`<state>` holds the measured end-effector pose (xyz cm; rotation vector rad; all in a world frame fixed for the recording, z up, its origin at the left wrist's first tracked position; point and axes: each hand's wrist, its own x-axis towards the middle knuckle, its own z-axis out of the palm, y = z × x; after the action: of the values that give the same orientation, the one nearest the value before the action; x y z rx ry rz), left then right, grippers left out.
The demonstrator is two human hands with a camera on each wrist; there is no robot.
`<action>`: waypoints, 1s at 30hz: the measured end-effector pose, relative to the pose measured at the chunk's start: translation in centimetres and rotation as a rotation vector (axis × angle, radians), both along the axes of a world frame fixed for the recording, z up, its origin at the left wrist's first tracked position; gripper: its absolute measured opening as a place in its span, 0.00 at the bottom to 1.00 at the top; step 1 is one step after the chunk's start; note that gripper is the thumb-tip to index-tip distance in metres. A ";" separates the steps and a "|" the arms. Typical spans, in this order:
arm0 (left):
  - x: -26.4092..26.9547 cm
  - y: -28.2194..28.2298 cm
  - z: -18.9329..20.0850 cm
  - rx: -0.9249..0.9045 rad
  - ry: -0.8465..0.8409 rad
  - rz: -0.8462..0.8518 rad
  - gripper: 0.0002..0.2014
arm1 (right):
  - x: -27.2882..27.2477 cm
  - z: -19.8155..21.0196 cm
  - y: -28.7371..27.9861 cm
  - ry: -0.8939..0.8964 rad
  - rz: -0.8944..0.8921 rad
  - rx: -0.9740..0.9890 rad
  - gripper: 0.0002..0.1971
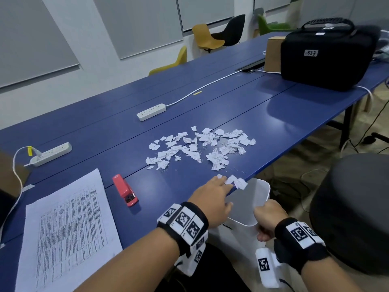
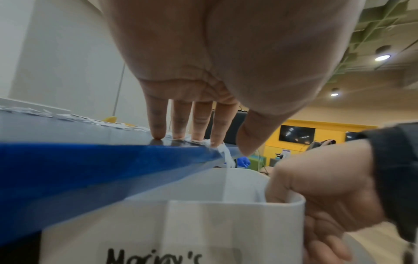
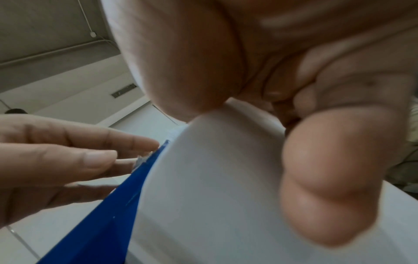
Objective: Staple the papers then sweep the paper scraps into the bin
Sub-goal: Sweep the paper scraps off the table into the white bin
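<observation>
My left hand (image 1: 212,192) lies flat on the blue table (image 1: 242,102) at its near edge, straight fingers (image 2: 178,123) pushing a few white paper scraps (image 1: 236,182) over the edge. Just below the edge hangs a white bin (image 1: 248,207), and my right hand (image 1: 269,220) grips its near rim (image 2: 237,203), fingers curled over it (image 3: 334,178). A larger spread of torn scraps (image 1: 200,146) lies farther out on the table. The printed papers (image 1: 67,230) lie at the near left, with a red stapler (image 1: 125,189) beside them.
Two white power strips (image 1: 151,111) (image 1: 51,153) with cables sit on the table's far side. A black case (image 1: 328,53) and a cardboard box (image 1: 273,53) stand at the far right. A dark grey round seat (image 1: 355,211) is on my right, beside the bin.
</observation>
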<state>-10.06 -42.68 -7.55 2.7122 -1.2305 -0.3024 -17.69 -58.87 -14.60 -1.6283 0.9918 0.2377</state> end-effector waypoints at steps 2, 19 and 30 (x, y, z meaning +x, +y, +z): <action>-1.1 -0.1 -0.2 -0.024 0.002 -0.046 0.26 | -0.1 0.2 -0.3 -0.001 0.000 0.014 0.17; 7.5 -3.1 0.1 0.124 0.055 0.218 0.41 | -0.1 0.2 -1.3 0.022 -0.019 -0.014 0.24; 1.5 -6.4 0.4 0.129 0.166 -0.160 0.32 | -1.2 1.2 -4.0 0.046 -0.004 -0.044 0.08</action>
<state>-8.55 -49.09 -7.17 2.6319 -1.4261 -0.6334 -18.90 -62.87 -13.38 -1.6668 1.0410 0.2530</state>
